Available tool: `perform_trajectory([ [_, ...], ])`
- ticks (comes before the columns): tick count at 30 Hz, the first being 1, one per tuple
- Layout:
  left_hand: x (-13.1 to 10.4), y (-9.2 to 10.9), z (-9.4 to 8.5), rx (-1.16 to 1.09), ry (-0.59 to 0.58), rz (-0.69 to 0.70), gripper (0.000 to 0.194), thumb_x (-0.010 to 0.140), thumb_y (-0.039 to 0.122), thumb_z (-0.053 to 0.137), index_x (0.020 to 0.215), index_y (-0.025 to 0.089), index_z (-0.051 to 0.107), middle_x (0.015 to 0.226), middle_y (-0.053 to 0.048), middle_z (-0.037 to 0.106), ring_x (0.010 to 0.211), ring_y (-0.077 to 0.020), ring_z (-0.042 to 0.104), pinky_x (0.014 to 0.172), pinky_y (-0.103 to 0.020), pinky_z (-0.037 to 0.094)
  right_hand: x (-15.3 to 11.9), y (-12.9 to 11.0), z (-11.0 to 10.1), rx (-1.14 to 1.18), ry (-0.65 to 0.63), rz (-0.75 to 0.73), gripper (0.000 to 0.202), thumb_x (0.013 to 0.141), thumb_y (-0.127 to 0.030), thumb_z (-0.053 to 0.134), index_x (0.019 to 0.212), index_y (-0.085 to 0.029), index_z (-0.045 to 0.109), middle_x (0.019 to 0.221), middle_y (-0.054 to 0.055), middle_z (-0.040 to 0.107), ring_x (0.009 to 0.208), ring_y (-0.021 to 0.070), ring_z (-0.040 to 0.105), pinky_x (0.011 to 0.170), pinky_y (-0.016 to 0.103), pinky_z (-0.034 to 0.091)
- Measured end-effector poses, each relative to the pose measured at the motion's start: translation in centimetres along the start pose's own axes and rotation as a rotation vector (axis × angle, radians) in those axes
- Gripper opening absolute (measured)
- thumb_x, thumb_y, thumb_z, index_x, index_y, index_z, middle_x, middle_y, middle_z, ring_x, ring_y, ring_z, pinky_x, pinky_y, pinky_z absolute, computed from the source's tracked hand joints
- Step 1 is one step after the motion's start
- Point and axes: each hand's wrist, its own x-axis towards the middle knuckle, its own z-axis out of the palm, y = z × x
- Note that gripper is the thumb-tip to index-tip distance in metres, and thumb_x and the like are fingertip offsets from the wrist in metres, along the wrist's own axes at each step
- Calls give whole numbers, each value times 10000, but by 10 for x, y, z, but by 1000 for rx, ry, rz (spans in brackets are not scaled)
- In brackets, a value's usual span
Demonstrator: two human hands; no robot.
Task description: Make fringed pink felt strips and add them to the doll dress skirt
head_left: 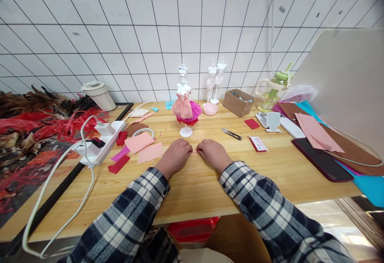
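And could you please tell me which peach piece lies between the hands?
The small peach strip, spanning the gap from left hand to right hand; the larger peach pieces lie off to either side.

The pink strip's (195, 151) ends vanish under the hands (175, 157) — print on the packet (258, 144) is illegibly small — feathers (36, 99) run off the left edge

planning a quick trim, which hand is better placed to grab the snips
Probably the right hand: the snips lie just beyond it, on its side; the left hand is farther away. Both seem to pinch a pink strip, so the right would let go first.
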Motion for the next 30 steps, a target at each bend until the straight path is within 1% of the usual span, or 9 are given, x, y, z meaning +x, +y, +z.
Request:
perform_trajectory([
  [4,-1,-2,1,14,0,-15,213,904,219,451,843,162,648,827,-75,621,849,-204,547,819,-340,419,0,1,0,9,-23,12,220,920,-291,482,998,-249,682,928,48,679,902,174,597,735,254,394],
  [8,-2,-5,2,32,-9,-37,206,901,239,464,836,162,644,818,-78,623,831,-210,555,813,-352,414,0,-1,-1,-2,-12,-1,233,918,-274,472,926,-231,700,891,56,679,876,179,598,714,261,394],
  [13,-2,-8,3,63,-4,-20,198,905,242,469,832,160,634,831,-78,627,832,-214,557,807,-356,414,-1,-1,2,37,22,-6,228,899,-240,474,931,-207,698,914,69,667,913,185,568,793,275,401],
  [15,-2,-9,2,71,18,-3,201,912,235,462,835,162,633,834,-76,629,844,-212,557,816,-354,413,-2,-1,2,74,65,-17,238,876,-269,508,1022,-207,685,970,75,654,965,199,543,849,293,395],
  [18,-2,-8,-1,105,58,29,181,910,231,475,844,165,630,848,-76,630,885,-218,551,851,-367,405,-3,-3,0,126,176,-25,371,839,-331,557,1184,-214,625,1129,84,606,1051,219,498,933,331,361],
  [21,-2,-5,-5,147,80,79,169,909,225,478,854,168,626,857,-70,630,911,-216,548,927,-395,378,-5,-6,-4,131,276,-51,425,843,-374,558,1245,-240,586,1262,80,551,1132,235,451,958,371,327],
  [23,-3,-2,-7,168,88,101,179,915,215,463,865,170,628,864,-68,632,917,-210,550,977,-413,350,-5,-7,-5,115,287,-80,370,850,-380,562,1196,-259,619,1294,64,547,1168,238,427,959,393,309],
  [26,-3,3,-11,179,101,114,186,920,207,450,906,178,634,895,-62,640,944,-206,552,1030,-436,308,-4,-5,-3,99,239,-102,222,873,-368,559,1021,-280,699,1289,30,574,1172,225,423,960,407,285],
  [30,-3,8,-15,169,100,123,190,917,200,452,900,187,641,893,-57,649,943,-203,558,1067,-468,268,-2,-3,0,101,233,-110,199,876,-405,578,906,-288,735,1264,14,601,1163,222,425,960,409,270],
])
